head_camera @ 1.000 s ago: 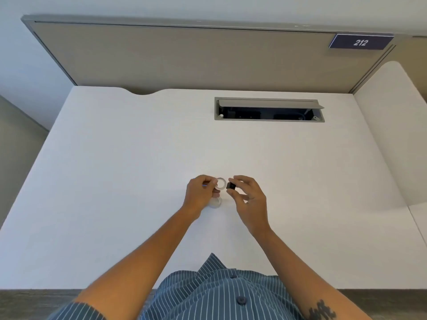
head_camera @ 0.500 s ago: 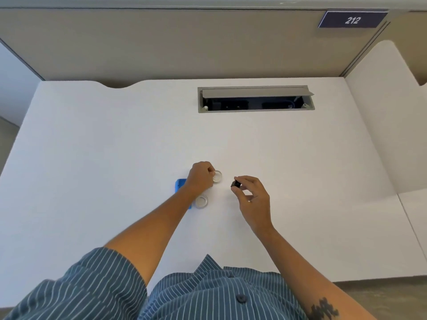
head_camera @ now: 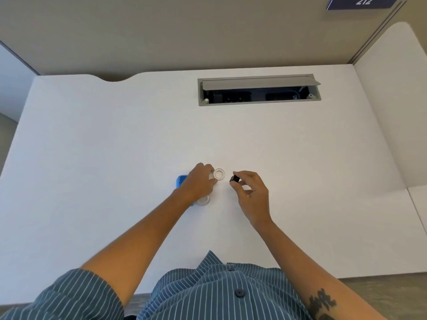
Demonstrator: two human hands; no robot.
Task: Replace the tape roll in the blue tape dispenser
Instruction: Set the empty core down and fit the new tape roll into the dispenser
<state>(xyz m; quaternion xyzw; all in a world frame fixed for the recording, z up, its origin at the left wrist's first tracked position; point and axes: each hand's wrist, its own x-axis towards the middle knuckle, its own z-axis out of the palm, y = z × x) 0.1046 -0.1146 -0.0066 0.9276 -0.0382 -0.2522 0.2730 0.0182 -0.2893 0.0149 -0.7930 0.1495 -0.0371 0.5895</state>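
On white desk (head_camera: 92,158), mid-frame: left hand (head_camera: 200,184) pinching tape roll (head_camera: 219,174), right hand (head_camera: 250,192) pinching black hub (head_camera: 235,179), liable to slip.

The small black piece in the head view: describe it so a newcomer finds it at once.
On the white desk, look in front of the grey cable hatch, toward the person's two hands. The right hand pinches the small black piece at its fingertips. Unlike the two clear tape rings nearby, it is dark, blocky and held off the desk.
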